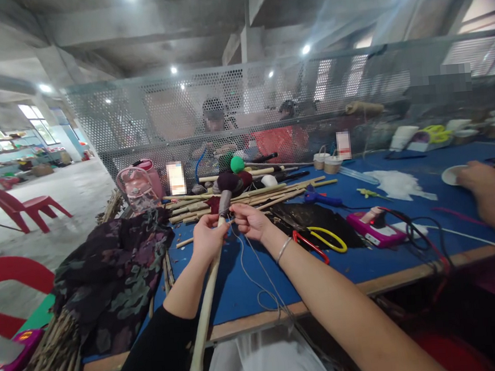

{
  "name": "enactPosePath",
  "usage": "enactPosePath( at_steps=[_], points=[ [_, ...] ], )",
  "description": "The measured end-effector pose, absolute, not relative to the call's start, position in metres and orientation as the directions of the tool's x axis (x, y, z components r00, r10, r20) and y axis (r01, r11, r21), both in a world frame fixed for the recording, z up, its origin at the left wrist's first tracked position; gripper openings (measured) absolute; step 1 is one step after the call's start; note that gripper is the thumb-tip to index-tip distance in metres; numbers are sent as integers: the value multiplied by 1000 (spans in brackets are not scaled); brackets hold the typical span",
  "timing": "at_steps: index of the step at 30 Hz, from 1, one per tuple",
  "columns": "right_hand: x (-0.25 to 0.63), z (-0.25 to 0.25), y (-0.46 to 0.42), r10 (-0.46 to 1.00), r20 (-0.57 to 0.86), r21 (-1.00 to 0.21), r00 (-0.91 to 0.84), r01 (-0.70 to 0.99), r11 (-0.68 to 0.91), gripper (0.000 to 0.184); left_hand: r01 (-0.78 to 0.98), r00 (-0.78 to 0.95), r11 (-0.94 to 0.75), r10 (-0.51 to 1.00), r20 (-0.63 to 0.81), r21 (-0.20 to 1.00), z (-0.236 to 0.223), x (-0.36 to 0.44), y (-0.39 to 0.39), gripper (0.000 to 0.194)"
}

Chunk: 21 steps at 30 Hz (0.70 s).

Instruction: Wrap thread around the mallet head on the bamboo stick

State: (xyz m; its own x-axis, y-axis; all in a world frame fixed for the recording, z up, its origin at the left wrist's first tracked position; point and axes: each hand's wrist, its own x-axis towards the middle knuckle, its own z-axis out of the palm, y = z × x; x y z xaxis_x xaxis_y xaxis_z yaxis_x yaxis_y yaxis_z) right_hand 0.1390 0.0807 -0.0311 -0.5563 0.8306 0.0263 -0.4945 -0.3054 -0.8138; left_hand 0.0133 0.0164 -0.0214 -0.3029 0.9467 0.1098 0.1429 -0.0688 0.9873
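A long pale stick point(211, 294) slants up from the table's front edge, and my left hand point(207, 234) is closed round its upper part. Grey wrapping point(224, 203) covers the stick's top end. Beside it my right hand point(250, 220), with a silver bangle on the wrist, pinches a thin grey cord point(253, 253) close to the wrapped part. The cord trails down over the blue table point(227, 307) in a loose loop near the edge. Just behind the hands lie dark yarn balls point(229, 182) and a pile of sticks point(274, 195).
Scissors with red and yellow handles point(331, 239), a blue glue gun point(322, 198) and a pink power strip point(375, 230) with cables lie to the right. Dark patterned cloth point(113, 276) drapes over the left edge. A perforated screen point(156, 112) stands behind. Another person's hand point(482, 181) is at far right.
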Motion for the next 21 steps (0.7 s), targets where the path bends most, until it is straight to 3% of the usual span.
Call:
enactPosePath(
  at_steps=[5, 11, 16, 19, 21],
  points=[
    [132, -34, 80, 860, -24, -867, -509, -418, -271, 27, -37, -310, -32, 951, 19, 999, -12, 11, 16, 25],
    [128, -34, 80, 881, 18, -893, -473, -403, -198, 29, -209, -200, -48, 980, 6, 977, -12, 8, 17, 29],
    [135, -35, 84, 773, 103, -886, -626, -411, -215, 30, -395, -34, 145, 984, -173, 907, -16, 8, 19, 21],
    [140, -40, 89, 775, 70, -919, -629, -344, -195, 29, -367, 46, 279, 958, -283, 887, -20, 11, 19, 23],
    [141, -44, 90, 820, 42, -959, -571, -254, -128, 28, -215, -18, 248, 966, -258, 944, -25, 14, 19, 27]
  ],
)
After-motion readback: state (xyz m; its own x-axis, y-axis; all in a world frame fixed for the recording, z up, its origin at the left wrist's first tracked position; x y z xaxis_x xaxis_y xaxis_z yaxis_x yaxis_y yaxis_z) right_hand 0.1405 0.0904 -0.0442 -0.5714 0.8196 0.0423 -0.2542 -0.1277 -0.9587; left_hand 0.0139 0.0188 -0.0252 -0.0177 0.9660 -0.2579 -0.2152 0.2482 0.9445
